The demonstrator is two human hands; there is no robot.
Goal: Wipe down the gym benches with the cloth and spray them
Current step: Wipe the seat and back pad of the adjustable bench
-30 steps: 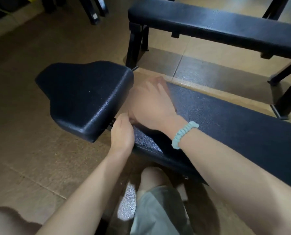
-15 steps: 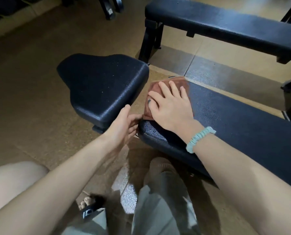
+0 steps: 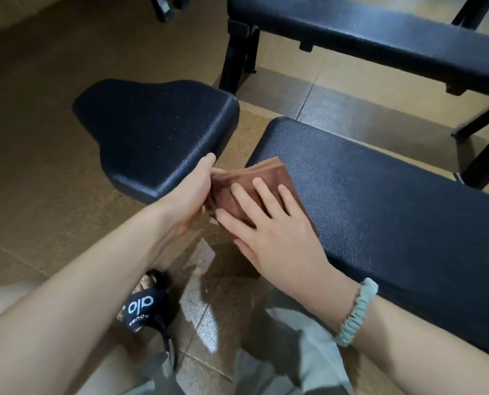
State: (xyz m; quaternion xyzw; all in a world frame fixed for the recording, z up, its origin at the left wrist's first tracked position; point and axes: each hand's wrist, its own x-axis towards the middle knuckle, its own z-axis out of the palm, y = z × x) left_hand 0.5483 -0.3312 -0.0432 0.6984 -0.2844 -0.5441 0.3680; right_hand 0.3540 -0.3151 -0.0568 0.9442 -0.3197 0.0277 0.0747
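The right hand [image 3: 274,232] is lying flat, fingers straight and spread, on the folded brown cloth [image 3: 269,175]. The left hand [image 3: 192,192], open beside the pad half a second ago, is now gripping the cloth's left edge, thumb on top. The cloth is overhanging the long bench pad's [image 3: 380,209] near-left corner, having slid there from its far corner.

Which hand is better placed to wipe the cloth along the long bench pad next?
Probably the right hand: it lies flat on the cloth over the long bench pad. The left hand only holds the cloth's edge, beside the pad.
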